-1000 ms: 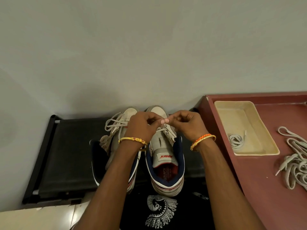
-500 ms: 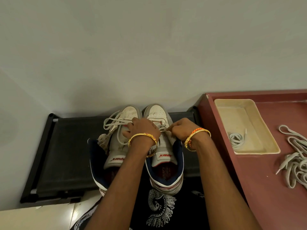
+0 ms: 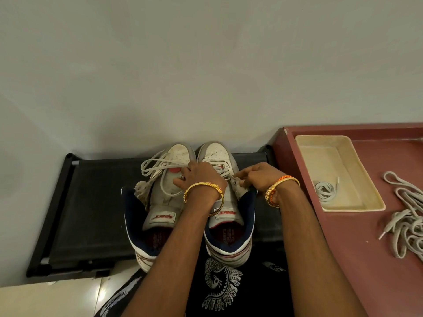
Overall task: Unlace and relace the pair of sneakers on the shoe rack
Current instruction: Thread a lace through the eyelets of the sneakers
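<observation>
Right sneaker (image 3: 229, 216): it stands at the centre of the frame on the black shoe rack (image 3: 91, 213), toe to the wall. Only the lower rows near the toe are seen threaded; the upper eyelets beside the tongue appear empty. It is judged to be in the middle of lacing, but whether the lace goes in or comes out cannot be told from this view.

Left sneaker (image 3: 160, 202): it stands just beside the right one, touching it. Its lace (image 3: 155, 165) lies in loose loops over the toe and the tongue and is not tied. This shoe is judged as not finished.

Left hand (image 3: 201, 179): it rests over the lace area of the right sneaker with curled fingers. What is held under it is hidden, so the state of its grip cannot be told.

Right hand (image 3: 258, 177): the grip is closed as a pinch on a thin lace end (image 3: 226, 173) at the right edge of the right sneaker.

Work left: by judgement, the upper eyelets of the right sneaker, then the whole left sneaker.

Sneakers counted: two.

Hands counted: two, each with bangles at the wrist.

Trays counted: one cream tray (image 3: 338, 172), at the upper right on the reddish bench (image 3: 366, 259).

Spare laces: one small coiled lace (image 3: 325, 191) in the tray; one tangled heap of laces (image 3: 409, 220) on the bench at the right edge of the frame. The number of laces in the heap cannot be counted.
</observation>
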`<state>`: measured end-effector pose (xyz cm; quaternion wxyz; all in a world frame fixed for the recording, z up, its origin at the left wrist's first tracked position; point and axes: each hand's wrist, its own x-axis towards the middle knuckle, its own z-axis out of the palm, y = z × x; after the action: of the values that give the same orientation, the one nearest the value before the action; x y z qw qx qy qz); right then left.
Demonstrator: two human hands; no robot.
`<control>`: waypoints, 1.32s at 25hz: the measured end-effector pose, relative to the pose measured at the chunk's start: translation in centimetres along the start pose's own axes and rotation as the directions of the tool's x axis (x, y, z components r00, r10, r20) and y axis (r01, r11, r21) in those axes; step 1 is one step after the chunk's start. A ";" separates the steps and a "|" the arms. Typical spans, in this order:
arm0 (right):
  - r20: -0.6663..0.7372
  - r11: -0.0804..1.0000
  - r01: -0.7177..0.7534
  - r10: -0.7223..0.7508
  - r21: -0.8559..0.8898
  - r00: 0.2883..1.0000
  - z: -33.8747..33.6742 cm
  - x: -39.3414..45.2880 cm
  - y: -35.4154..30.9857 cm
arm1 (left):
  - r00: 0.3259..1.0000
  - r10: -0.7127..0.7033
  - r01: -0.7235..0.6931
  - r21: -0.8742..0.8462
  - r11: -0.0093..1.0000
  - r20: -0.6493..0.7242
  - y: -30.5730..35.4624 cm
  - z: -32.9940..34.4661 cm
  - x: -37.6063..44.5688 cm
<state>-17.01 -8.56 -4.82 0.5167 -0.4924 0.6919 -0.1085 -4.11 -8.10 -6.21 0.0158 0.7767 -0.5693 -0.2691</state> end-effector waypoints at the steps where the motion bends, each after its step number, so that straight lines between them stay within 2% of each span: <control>1: 0.008 1.000 -0.005 0.005 0.013 1.000 -0.1 -0.1 0.0 | 1.000 0.002 -0.002 0.002 1.000 0.004 0.0 0.0 0.0; 6: 0.047 0.996 -0.034 0.030 0.085 0.998 -0.1 -0.1 0.0 | 1.000 -0.003 0.003 0.018 1.000 -0.011 0.1 0.1 -0.1; 10: 0.060 0.954 -0.100 0.087 0.281 0.994 -0.1 -0.5 0.1 | 1.000 -0.021 0.021 0.002 1.000 -0.014 0.2 0.0 0.0; 18: 0.052 0.922 -0.134 0.123 0.364 0.991 0.2 -0.1 0.4 | 0.999 -0.043 0.043 0.010 0.999 -0.014 0.3 0.5 0.3; 23: -0.019 0.923 -0.070 0.084 0.377 0.996 1.2 0.6 1.0 | 1.000 -0.023 0.023 -0.005 1.000 -0.022 0.3 0.9 0.4; 25: -0.086 0.927 -0.033 0.070 0.374 0.994 1.1 0.6 1.1 | 0.999 0.003 -0.004 -0.031 1.000 -0.041 0.2 0.6 0.0; 27: -0.225 0.911 0.019 0.082 0.412 0.971 0.2 0.4 1.3 | 0.998 0.020 -0.024 -0.064 0.998 -0.056 0.0 0.2 -0.6; 28: -0.328 0.890 0.073 0.088 0.449 0.941 -0.6 0.1 1.4 | 0.997 0.013 -0.019 -0.082 0.996 -0.071 -0.1 0.0 -0.9; 30: -0.554 0.824 0.273 0.059 0.497 0.830 -2.5 -0.8 1.4 | 0.994 -0.013 0.000 -0.117 0.993 -0.108 -0.1 -0.2 -1.3; 32: -0.712 0.659 0.525 0.024 0.539 0.701 -4.3 -2.2 0.6 | 0.991 -0.021 0.003 -0.136 0.991 -0.134 0.0 -0.2 -1.4; 33: -0.743 0.518 0.623 0.035 0.586 0.669 -5.0 -2.8 0.2 | 0.989 -0.021 0.001 -0.137 0.991 -0.143 0.1 -0.2 -1.5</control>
<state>-21.24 -8.02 -0.99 0.3627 -0.2444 0.5945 -0.6748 -4.41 -6.82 -5.46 0.1087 0.7943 -0.5426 -0.2506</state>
